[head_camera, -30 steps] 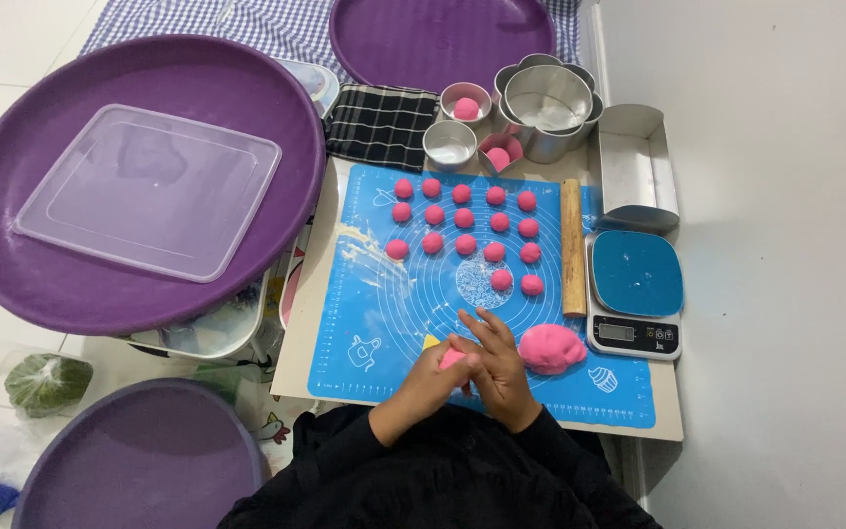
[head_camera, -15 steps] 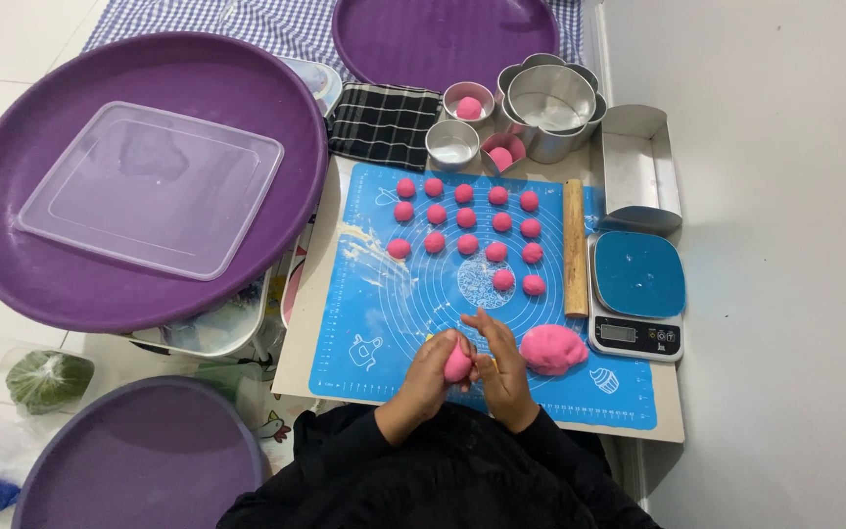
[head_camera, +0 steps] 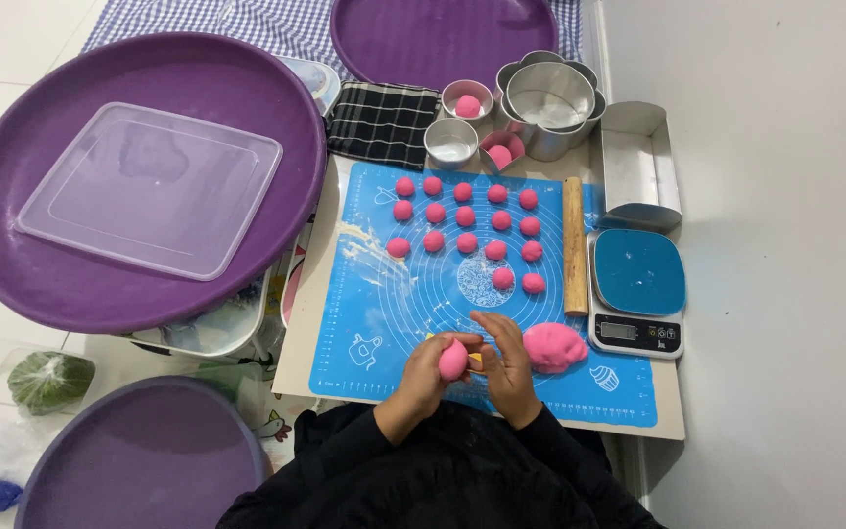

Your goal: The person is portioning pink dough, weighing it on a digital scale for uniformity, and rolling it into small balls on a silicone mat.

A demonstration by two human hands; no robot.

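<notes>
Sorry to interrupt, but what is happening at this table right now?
A person is shaping a pink dough ball between the left hand and right hand over a blue mat. Rows of finished balls sit farther up the mat, a larger dough lump lies beside the right hand, and a rolling pin and a scale lie alongside.

Long black sleeves run to both wrists, with loose black clothing below.
</notes>
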